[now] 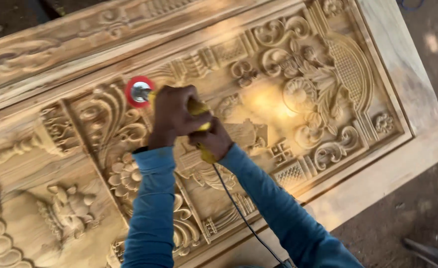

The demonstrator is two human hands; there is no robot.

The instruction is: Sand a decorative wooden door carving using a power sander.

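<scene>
Head view shows your yellow power sander (199,116) gripped in both hands over the carved wooden door panel (258,94). Its red disc (139,91), with a shiny metal hub, sits at the tool's far end, against the carved relief just above a fan-like scroll motif (110,119); the blur hides whether it touches the wood. Your left hand (173,116) is wrapped tightly around the front of the body, fingers curled shut over the yellow casing. Your right hand (214,140) is closed around the rear handle, just behind the left and touching it. Both of your arms wear blue sleeves (154,208). A black cord (244,218) runs from the back of the tool, down between your forearms toward the bottom edge. The panel lies flat and tilted across the frame, with a carved flower (125,177) beside your left wrist and a plain border (417,99) along its right side. Bare dirt ground (402,218) lies beyond the panel's corner.
</scene>
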